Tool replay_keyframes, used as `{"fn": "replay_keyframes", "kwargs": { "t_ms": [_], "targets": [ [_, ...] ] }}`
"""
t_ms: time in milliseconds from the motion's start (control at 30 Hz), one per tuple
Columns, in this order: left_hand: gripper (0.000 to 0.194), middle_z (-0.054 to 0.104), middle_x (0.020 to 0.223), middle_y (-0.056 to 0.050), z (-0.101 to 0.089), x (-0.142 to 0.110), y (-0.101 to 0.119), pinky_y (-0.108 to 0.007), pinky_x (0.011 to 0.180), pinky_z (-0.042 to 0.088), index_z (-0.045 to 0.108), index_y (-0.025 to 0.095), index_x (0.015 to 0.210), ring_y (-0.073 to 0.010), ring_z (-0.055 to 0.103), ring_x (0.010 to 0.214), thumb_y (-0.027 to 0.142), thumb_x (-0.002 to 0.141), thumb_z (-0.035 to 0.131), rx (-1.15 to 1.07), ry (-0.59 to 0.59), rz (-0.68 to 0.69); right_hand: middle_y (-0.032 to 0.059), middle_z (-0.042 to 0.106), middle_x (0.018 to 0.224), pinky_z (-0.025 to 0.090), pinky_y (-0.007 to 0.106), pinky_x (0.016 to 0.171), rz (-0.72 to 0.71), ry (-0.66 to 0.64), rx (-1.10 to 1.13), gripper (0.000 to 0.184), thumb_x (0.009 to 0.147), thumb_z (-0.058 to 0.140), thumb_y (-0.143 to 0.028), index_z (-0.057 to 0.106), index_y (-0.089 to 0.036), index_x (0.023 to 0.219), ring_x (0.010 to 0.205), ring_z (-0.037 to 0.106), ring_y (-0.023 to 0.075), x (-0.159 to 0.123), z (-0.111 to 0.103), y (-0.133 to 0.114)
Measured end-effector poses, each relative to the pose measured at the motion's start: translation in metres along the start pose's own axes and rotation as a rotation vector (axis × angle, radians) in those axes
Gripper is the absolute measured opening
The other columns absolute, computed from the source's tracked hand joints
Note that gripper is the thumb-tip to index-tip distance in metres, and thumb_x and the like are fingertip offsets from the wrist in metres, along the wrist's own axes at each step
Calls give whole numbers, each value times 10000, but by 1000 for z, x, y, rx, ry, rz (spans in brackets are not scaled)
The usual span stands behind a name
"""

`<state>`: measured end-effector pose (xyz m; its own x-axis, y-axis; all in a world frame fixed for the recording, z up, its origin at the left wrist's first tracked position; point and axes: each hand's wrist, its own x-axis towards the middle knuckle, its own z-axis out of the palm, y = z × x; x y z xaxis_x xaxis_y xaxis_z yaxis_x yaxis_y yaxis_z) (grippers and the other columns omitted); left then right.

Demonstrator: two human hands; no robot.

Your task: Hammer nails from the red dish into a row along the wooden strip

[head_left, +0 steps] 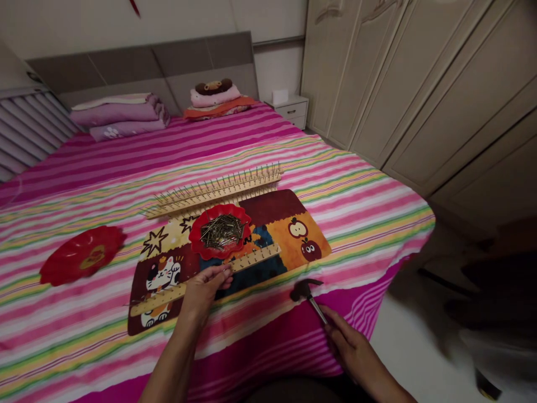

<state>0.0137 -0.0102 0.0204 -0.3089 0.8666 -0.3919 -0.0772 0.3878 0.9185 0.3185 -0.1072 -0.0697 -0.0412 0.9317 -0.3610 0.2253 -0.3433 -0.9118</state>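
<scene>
**Status of work.** The far wooden strip (212, 193) carries a row of upright nails along its length. The near wooden strip (168, 295) shows nails along its right portion; its left portion appears bare. Loose nails (221, 230) lie heaped in a red dish (195, 235) on a printed mat (268, 207).

**Hands.** The left hand (205, 291) grasps the near wooden strip, its fingers (224, 273) clenched over the strip at mid-length. The right hand (348, 347) grasps the metal handle of a claw hammer (315, 305) just off the mat's right corner.

**Surroundings.** A second red dish (81, 254) lies to the left of the mat on the striped bedsheet (356, 201).
</scene>
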Motion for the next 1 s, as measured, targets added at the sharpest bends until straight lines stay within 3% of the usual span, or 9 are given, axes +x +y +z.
{"fn": "replay_keyframes", "kwargs": {
  "t_ms": [100, 300, 433, 567, 633, 767, 900, 1000],
  "targets": [
    [570, 710, 741, -67, -1, 0, -2, -260, 613, 556, 703, 119, 800, -147, 645, 637, 506, 404, 839, 40, -7, 24, 38, 730, 942, 558, 270, 677, 10, 14, -16, 509, 832, 513, -466, 579, -218, 1272, 726, 675, 185, -1, 0, -1],
    [562, 704, 722, -64, 1, 3, -5, -258, 599, 552, 700, 116, 791, -150, 643, 637, 495, 401, 840, 29, -1, 24, 45, 736, 911, 552, 266, 710, -12, 44, -26, 475, 841, 506, -438, 601, -211, 1248, 841, 682, 206, 1, 2, 2],
    [531, 695, 696, -34, 6, 4, -7, -217, 589, 532, 703, 121, 784, -116, 626, 616, 445, 390, 850, -43, 33, 12, 57, 711, 1071, 530, 289, 830, -29, 27, -47, 485, 846, 502, -443, 588, -204, 1259, 972, 661, 214, 2, 1, 4],
    [528, 694, 691, -26, 8, 2, -9, -202, 589, 518, 709, 124, 790, -102, 612, 613, 445, 392, 839, -68, 59, 14, 66, 638, 1226, 426, 331, 991, -78, 19, -105, 524, 834, 499, -492, 586, -203, 1262, 1146, 577, 228, -2, 2, -3],
    [519, 694, 700, -25, 9, 2, -11, -204, 580, 513, 711, 130, 792, -102, 607, 609, 450, 401, 828, -70, 66, 20, 70, 634, 1232, 410, 336, 1006, -86, 4, -129, 542, 838, 480, -513, 575, -206, 1275, 1173, 556, 233, -6, 5, -13],
    [452, 697, 738, -15, 9, 2, -17, -197, 540, 491, 716, 157, 789, -96, 589, 577, 452, 453, 787, 10, 107, 49, 44, 712, 1053, 495, 310, 900, -148, -95, -115, 517, 881, 432, -493, 531, -228, 1314, 1082, 614, 222, -13, 15, -51],
    [334, 701, 769, 1, 7, 2, -22, -221, 574, 500, 716, 198, 804, -104, 581, 568, 439, 573, 698, 178, 161, 82, 28, 708, 1026, 509, 283, 864, -319, -166, -91, 452, 930, 406, -385, 465, -252, 1357, 968, 657, 176, -9, 33, -99],
    [224, 706, 823, 7, 6, 1, -22, -231, 642, 489, 710, 227, 792, -130, 603, 664, 395, 676, 618, 356, 174, 200, 34, 697, 1062, 524, 284, 838, -477, -191, -162, 415, 941, 389, -301, 463, -253, 1346, 942, 665, 173, 2, 50, -126]
  ]
}}
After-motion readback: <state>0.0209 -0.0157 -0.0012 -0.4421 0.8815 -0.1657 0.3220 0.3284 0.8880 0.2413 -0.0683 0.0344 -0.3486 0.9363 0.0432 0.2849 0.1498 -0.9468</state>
